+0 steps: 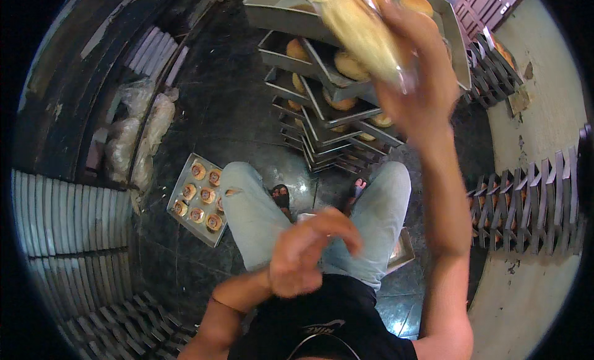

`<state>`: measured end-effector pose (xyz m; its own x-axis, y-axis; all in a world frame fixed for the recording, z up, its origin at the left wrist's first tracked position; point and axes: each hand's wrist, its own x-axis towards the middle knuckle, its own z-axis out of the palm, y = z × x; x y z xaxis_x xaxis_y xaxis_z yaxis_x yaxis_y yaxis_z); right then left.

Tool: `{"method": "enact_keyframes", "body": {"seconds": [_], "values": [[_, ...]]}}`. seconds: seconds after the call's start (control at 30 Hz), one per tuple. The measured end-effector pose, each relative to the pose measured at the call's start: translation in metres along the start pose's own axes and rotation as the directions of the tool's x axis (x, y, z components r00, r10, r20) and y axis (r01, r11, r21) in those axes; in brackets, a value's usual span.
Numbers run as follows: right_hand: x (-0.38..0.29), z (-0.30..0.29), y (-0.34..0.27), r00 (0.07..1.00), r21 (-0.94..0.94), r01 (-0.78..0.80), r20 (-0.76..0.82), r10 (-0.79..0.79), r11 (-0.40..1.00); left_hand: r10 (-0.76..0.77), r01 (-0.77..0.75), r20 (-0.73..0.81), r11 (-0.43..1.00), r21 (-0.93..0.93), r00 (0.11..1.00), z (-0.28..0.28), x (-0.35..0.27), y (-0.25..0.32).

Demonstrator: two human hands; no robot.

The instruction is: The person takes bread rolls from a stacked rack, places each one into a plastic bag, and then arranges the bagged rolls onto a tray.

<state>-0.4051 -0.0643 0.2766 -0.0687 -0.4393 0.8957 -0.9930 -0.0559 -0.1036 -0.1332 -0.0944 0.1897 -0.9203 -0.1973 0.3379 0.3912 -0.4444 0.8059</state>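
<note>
My right hand [420, 76] is raised high over the top of a stack of metal trays, its fingers closed around a long pale bread loaf [362, 35]. Shiny clear plastic shows at the loaf's ends. Beneath it lies the top tray [283, 17], which holds several round golden buns [416, 5]. More trays [343, 116] with buns are stacked crosswise below. My left hand [311, 251] hovers above my lap, blurred, with its fingers curved and apart and no object visible in it. A small whitish thing [305, 217] is partly hidden behind that hand.
A tray [214, 239] of topped rolls lies on the dark tiled floor, left of my knee. Another tray [407, 258] sits by my right thigh, partly covered. Stacked trays [524, 207] stand along the right wall; more trays [69, 216] are at left, below plastic bags [125, 142].
</note>
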Motion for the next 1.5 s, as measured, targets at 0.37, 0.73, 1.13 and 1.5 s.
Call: {"method": "enact_keyframes", "body": {"seconds": [0.37, 0.73, 1.13, 1.5], "values": [[-0.346, 0.064, -0.170, 0.552, -0.199, -0.595, 0.602, 0.576, 0.778, 0.331, -0.271, -0.064, 0.632, -0.726, 0.942, 0.083, 0.012, 0.083], [-0.407, 0.063, -0.182, 0.441, -0.221, -0.534, 0.751, 0.492, 0.816, 0.316, -0.125, 0.069, 0.552, -0.824, 0.946, 0.100, 0.008, 0.050], [-0.276, -0.023, -0.088, 0.346, 0.420, -0.885, 0.301, 0.889, 0.202, -0.218, 0.270, -0.239, 0.940, 0.210, 0.946, -0.104, 0.025, -0.160], [-0.206, -0.034, -0.101, 0.127, 0.161, -0.985, 0.395, 0.910, 0.067, -0.312, 0.365, -0.725, 0.927, -0.089, 0.614, -0.094, 0.023, -0.142]]}}
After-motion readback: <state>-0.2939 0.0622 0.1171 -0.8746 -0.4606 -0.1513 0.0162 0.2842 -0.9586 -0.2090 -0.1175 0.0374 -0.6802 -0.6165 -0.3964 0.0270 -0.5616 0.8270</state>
